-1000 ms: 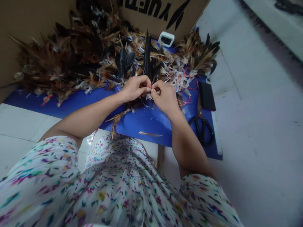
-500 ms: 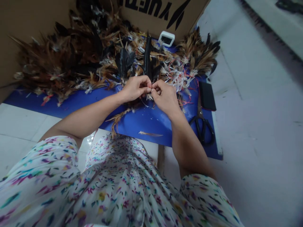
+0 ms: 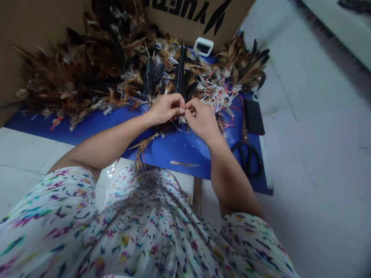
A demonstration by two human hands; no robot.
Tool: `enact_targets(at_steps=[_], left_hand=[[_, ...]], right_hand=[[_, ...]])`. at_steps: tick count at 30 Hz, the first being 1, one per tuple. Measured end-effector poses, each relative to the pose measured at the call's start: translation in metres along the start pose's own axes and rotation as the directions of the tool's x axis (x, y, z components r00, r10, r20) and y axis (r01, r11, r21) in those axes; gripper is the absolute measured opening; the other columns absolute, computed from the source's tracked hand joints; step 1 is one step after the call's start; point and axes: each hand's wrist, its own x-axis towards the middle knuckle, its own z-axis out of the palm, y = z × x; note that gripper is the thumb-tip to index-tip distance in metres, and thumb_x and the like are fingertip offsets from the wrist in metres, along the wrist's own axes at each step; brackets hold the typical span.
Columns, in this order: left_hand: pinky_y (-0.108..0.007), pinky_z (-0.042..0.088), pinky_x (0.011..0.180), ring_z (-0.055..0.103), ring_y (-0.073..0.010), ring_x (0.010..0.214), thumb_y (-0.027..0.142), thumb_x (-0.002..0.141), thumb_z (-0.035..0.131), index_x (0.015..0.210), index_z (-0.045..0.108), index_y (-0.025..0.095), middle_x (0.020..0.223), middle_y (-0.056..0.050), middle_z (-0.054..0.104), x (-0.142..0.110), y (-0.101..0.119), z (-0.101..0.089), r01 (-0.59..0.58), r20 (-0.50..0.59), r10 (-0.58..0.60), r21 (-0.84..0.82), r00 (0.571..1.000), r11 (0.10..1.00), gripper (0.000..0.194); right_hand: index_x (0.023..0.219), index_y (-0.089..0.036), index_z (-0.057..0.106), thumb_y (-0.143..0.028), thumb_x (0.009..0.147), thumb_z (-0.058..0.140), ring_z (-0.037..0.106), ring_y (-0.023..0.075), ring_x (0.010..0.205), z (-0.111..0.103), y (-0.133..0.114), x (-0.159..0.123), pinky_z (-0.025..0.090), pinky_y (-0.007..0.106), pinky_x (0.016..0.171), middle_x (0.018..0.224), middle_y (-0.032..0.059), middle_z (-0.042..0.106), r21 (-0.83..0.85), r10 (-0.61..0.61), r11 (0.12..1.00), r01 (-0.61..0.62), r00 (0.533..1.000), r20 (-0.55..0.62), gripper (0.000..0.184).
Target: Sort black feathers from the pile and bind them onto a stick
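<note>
1. Head view: our left hand [image 3: 164,109] and right hand [image 3: 202,119] pinch closed on the black feather bundle [image 3: 181,75], held upright over the blue mat [image 3: 179,144].
2. Loosened pinch may scatter quills.
3. Scissors [image 3: 247,154] lie near; beyond, the feather pile [image 3: 87,69] could snag.

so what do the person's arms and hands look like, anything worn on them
Both arms are bare from the short sleeves down. The left hand and right hand wear no gloves, and no rings, watch or bracelets show. The sleeves belong to a white garment printed with small multicoloured flecks: pink, purple, green, yellow.
</note>
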Motion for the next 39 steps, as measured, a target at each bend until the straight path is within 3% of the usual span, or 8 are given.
enact_targets(at_steps=[11, 39], left_hand=[[-0.016, 0.041, 0.047, 0.052, -0.0043, 0.046, 0.01, 0.083, 0.063, 0.08, 0.055, 0.015, 0.053, 0.007, 0.053, -0.0005, 0.0037, -0.0001, 0.018, 0.015, -0.018, -0.007, 1.0, 1.0, 0.009], [-0.017, 0.04, 0.045, 0.052, -0.005, 0.044, 0.015, 0.081, 0.067, 0.078, 0.056, 0.016, 0.052, 0.007, 0.054, 0.0007, 0.0002, 0.0018, 0.044, -0.005, -0.044, -0.044, 0.999, 0.998, 0.011]], right_hand=[[0.077, -0.021, 0.052, -0.015, 0.082, 0.051, 0.051, 0.0141, 0.065, 0.0018, -0.0005, 0.0003, 0.038, 0.029, 0.066, 0.069, 0.0, 0.057, -0.034, 0.012, 0.999, -0.012, 1.0, 0.014, 0.008], [0.077, -0.022, 0.052, -0.016, 0.081, 0.052, 0.05, 0.015, 0.065, 0.0035, 0.001, -0.0003, 0.04, 0.03, 0.066, 0.069, 0.0005, 0.055, -0.058, 0.001, 0.998, 0.0, 1.0, 0.018, 0.007]])
